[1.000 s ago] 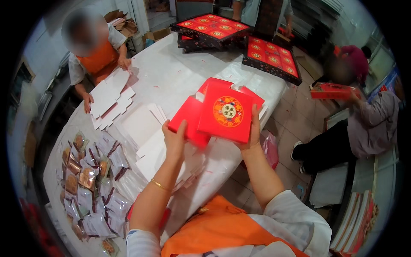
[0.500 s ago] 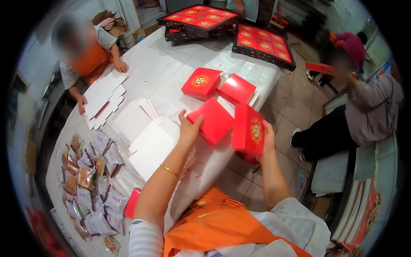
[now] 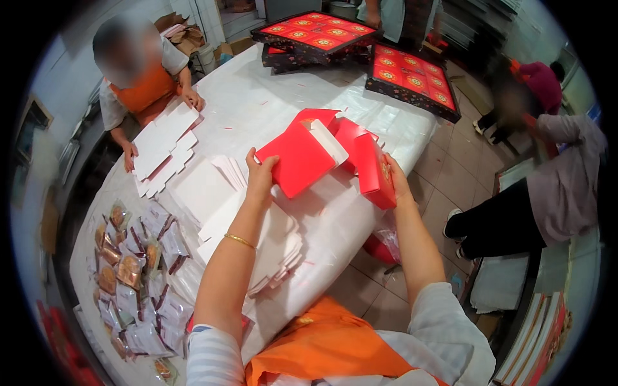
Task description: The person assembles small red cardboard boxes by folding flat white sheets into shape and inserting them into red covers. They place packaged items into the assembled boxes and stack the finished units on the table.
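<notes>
My left hand point(image 3: 261, 172) grips a red cardboard box point(image 3: 302, 161) by its left side, thumb on top; the white inner side of an end flap point(image 3: 329, 143) sticks up at its far right. In my right hand point(image 3: 399, 180) is a second red box point(image 3: 374, 172), tilted on edge, its round gold emblem partly turned away. Behind the two held boxes, further red boxes point(image 3: 313, 116) rest on the table, partly hidden. Flat white cardboard blanks point(image 3: 267, 241) lie in stacks beside my left forearm.
Wrapped pastries point(image 3: 129, 270) are heaped at the near left of the sheeted table point(image 3: 241, 96). Across the left side, a co-worker in an orange apron point(image 3: 151, 93) handles white blanks point(image 3: 161, 154). Dark trays of red boxes point(image 3: 412, 74) stand at the far end. Another person point(image 3: 553, 193) stands right.
The box in my left hand has turned, so its white flap shows, and the hand has moved left and away. The box in my right hand has tilted and moved farther away.
</notes>
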{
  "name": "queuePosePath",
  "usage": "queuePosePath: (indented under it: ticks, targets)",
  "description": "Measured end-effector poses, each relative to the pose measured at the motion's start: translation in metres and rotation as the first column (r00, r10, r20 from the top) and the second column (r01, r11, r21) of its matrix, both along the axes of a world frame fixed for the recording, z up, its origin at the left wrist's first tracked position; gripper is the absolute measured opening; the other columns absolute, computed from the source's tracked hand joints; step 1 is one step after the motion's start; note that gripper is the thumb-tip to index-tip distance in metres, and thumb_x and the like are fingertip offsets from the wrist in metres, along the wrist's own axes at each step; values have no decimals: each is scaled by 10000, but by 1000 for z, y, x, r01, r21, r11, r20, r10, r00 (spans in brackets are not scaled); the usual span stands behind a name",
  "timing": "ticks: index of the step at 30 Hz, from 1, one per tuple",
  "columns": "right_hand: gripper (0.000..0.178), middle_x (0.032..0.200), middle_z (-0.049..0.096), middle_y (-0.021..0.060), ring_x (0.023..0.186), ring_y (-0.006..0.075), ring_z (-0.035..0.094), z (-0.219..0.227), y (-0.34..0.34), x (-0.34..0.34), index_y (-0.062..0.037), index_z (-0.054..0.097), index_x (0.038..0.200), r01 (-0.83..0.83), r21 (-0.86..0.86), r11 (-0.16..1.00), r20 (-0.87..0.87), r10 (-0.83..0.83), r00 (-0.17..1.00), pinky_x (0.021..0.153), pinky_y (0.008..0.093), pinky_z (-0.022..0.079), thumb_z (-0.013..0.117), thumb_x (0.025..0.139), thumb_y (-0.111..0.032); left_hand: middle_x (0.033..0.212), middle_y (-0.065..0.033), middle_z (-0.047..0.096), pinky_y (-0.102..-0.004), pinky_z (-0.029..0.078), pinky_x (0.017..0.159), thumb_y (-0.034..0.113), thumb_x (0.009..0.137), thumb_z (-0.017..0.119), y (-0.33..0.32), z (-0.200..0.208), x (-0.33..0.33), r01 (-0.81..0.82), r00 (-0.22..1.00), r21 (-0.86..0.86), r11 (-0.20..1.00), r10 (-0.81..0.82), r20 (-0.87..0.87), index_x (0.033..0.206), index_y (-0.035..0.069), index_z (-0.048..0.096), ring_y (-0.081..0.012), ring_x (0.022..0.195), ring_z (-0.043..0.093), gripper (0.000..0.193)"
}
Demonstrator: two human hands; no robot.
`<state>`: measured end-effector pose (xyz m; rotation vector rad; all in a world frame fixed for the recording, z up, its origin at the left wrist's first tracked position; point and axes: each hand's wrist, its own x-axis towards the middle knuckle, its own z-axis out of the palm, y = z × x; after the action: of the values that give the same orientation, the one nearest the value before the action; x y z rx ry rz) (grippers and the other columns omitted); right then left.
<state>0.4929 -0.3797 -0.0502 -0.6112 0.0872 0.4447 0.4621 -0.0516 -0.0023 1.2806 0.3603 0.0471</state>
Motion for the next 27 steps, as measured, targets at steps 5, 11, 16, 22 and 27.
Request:
queuePosePath:
  ticks: [5, 11, 16, 22, 27]
  targets:
    - [442, 1111, 700, 168, 940, 267, 716, -6, 39, 28, 1, 576, 1258, -97, 18, 995, -41, 98, 994, 821, 407, 608, 509, 1005, -356, 1281, -188, 517, -361, 519, 809, 168, 890, 592, 17, -3, 25, -12, 985, 43, 999, 19, -171, 1570, 158, -27, -235, 982, 612, 919]
    - [438, 1113, 699, 174, 923, 263, 720, -9, 58, 62, 8, 587, 1241, -104, -20, 994, -65, 103, 993, 786, 407, 618, 511, 1005, -354, 1279, -215, 544, -403, 504, 857, 140, 871, 638, 11, -34, 47, 61, 986, 60, 996, -51, -159, 1572, 161, -73, -283, 1049, 600, 998]
    - [486, 1144, 681, 183, 951, 262, 712, -12, 47, 57, 13, 537, 1298, -141, -136, 981, -73, 132, 989, 841, 437, 599, 468, 1023, -381, 1312, -286, 546, -414, 498, 961, 213, 844, 684, 40, -15, 20, 57, 998, 629, 775, -56, -22, 1535, -2, 157, -368, 1092, 624, 896]
    - [422, 1116, 697, 128, 943, 224, 708, -27, 16, -20, -28, 594, 1230, -113, -142, 983, -89, 101, 991, 825, 389, 600, 499, 1018, -380, 1301, -99, 577, -291, 476, 912, 197, 982, 554, 148, 58, -167, -50, 982, 468, 882, -43, 186, 1413, 41, 458, -167, 1129, 604, 469]
    - [426, 1154, 684, 113, 984, 229, 694, -41, 7, -74, -48, 578, 1269, -64, -301, 951, -77, 43, 996, 847, 384, 587, 499, 1018, -382, 1062, -42, 647, -232, 473, 786, 201, 998, 556, 188, 57, -344, -363, 907, 577, 732, 418, 40, 1246, 31, 570, -100, 943, 625, 302]
